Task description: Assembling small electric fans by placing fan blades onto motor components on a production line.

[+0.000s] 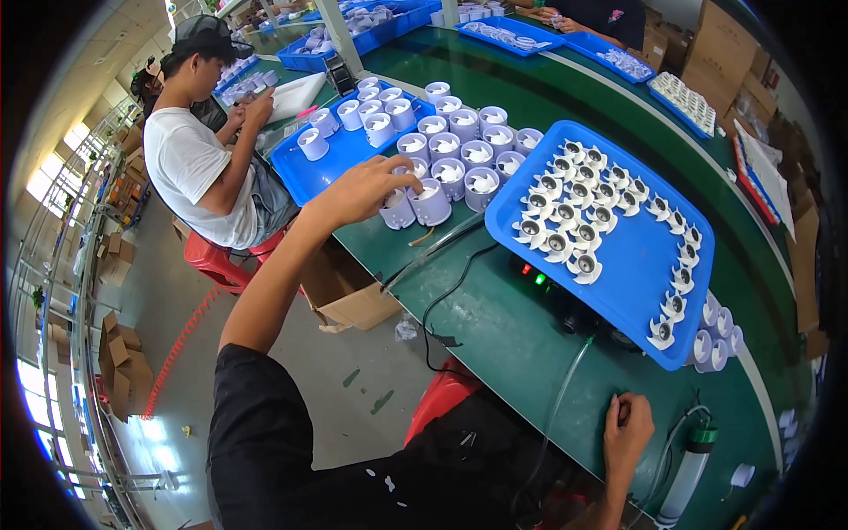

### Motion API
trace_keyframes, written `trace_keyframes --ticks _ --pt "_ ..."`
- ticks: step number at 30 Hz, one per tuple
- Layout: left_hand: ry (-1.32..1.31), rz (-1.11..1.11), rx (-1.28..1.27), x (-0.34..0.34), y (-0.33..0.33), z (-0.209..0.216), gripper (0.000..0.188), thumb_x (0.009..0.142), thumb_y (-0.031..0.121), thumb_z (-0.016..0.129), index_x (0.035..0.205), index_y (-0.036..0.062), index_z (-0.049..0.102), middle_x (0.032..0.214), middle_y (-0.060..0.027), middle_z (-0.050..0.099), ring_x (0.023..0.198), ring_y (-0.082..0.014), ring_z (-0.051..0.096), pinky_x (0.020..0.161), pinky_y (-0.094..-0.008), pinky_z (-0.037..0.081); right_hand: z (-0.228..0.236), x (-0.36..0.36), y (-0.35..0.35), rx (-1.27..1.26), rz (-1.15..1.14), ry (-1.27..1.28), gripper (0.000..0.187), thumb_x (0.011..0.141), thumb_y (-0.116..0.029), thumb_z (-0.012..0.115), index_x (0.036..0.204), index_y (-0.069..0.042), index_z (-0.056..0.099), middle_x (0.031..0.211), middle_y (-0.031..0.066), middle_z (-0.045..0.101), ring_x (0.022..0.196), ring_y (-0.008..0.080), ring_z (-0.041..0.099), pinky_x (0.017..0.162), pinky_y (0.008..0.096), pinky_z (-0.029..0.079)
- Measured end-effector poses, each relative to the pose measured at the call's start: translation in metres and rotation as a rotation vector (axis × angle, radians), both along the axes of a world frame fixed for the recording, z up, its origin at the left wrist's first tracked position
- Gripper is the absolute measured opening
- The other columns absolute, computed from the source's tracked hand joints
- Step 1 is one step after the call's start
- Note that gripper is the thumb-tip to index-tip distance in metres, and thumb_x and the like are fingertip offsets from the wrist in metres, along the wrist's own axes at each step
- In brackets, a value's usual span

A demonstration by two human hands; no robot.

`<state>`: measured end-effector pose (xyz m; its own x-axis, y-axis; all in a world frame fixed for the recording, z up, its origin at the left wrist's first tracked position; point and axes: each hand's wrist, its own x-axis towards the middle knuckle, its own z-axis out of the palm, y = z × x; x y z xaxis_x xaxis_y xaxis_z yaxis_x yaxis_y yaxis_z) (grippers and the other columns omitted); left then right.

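Observation:
My left hand (364,188) reaches far out to a cluster of white round fan housings (459,150) on the green table (495,327); its fingers touch the rim of one housing (399,201) at the cluster's near edge. My right hand (625,433) rests on the table near its front edge, fingers curled, holding nothing that I can see. A blue tray (636,265) between the hands carries several small white impeller wheels (565,216).
Another blue tray (331,163) with white housings lies beyond the cluster. A person in a white shirt (190,163) sits at the left on a red stool. A black cable (450,296), a clear tube, a green-capped tube (689,464) and cardboard boxes (349,296) lie nearby.

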<state>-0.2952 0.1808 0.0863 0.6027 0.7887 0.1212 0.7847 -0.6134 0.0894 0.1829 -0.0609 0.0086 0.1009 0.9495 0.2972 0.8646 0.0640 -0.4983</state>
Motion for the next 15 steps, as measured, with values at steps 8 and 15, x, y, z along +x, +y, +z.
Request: trace_keyframes --ticks 8,15 --pt "-0.07 0.004 -0.027 -0.009 -0.002 0.0 0.045 0.08 -0.007 0.063 0.116 0.0194 0.062 0.127 -0.0084 0.057 0.119 -0.032 0.055 0.095 -0.0421 0.049 -0.001 0.0 0.0 0.004 -0.001 -0.002 0.015 0.083 0.001 0.068 0.082 -0.001 0.054 0.072 0.0093 0.05 0.06 0.0244 0.046 0.056 0.0386 0.037" --pt "-0.136 0.057 0.001 -0.019 -0.017 -0.006 0.038 0.084 -0.002 0.063 0.117 0.0161 0.063 0.123 -0.0095 0.059 0.119 -0.0321 0.055 0.097 -0.042 0.048 0.0 0.0 0.001 0.021 0.006 -0.002 0.014 0.082 0.001 0.068 0.082 -0.002 0.054 0.072 0.0091 0.049 0.06 0.0244 0.046 0.055 0.0385 0.037"
